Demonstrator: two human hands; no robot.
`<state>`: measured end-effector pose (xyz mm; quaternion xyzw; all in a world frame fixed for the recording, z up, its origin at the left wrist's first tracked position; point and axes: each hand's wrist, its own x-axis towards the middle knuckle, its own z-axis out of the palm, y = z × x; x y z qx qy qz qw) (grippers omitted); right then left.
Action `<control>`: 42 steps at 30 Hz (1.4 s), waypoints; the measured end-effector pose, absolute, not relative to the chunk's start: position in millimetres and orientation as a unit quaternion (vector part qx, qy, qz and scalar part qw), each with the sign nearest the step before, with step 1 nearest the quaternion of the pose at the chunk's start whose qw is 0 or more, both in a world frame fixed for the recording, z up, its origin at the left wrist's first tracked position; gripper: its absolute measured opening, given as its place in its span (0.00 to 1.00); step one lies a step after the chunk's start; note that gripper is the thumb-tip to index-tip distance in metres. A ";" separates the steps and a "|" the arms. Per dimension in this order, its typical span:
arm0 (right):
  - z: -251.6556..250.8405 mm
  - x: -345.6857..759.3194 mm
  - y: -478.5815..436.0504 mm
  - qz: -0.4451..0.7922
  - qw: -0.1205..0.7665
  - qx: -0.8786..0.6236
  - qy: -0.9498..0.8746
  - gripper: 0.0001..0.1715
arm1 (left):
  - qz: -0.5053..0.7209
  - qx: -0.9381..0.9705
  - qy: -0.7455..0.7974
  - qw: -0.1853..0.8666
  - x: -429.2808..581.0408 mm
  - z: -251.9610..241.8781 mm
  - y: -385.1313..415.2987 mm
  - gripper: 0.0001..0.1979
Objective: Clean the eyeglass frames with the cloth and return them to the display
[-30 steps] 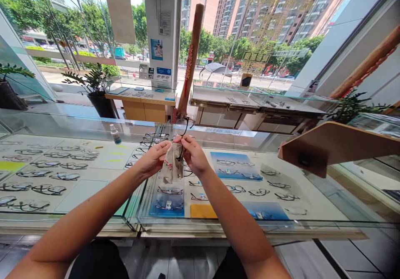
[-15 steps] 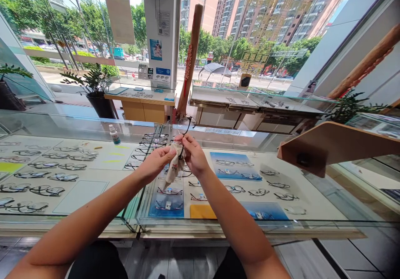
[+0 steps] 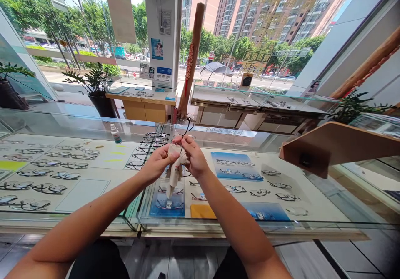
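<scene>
A pair of dark-framed eyeglasses (image 3: 189, 125) is held up above the glass counter, one rim pointing away from me. My right hand (image 3: 194, 157) is closed on the frame, its fingers pinching near the middle. A pale beige cloth (image 3: 175, 178) with a small red print hangs down between my hands. My left hand (image 3: 158, 161) pinches the cloth's upper part, thumb on top, against the near side of the eyeglasses. Cloth and fingers hide the nearer lens.
Under the glass counter (image 3: 140, 222) lie several rows of eyeglasses. A small spray bottle (image 3: 116, 134) stands on the left part. To the right, a brown wooden board (image 3: 340, 145) juts over the counter. Beyond are another display case (image 3: 225, 98) and a potted plant (image 3: 96, 91).
The cloth has shifted in my fingers: its hanging end has swung slightly right and lower, and more is bunched by my right hand. Both hands stay in nearly the same place.
</scene>
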<state>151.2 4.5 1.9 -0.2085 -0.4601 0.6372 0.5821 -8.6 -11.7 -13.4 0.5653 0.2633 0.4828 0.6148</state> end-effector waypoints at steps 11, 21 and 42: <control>-3.1 150.8 4.5 0.606 0.564 -0.235 -0.510 0.24 | 0.525 0.549 0.321 0.565 -8.8 -7.5 -12.4 0.34; -2.9 146.6 2.3 0.510 0.578 -0.252 -0.585 0.19 | 0.552 0.520 0.348 0.551 -9.4 -3.0 -12.5 0.37; -5.9 148.4 7.3 0.548 0.588 -0.287 -0.521 0.21 | 0.539 0.564 0.344 0.523 -17.5 -3.2 -3.2 0.33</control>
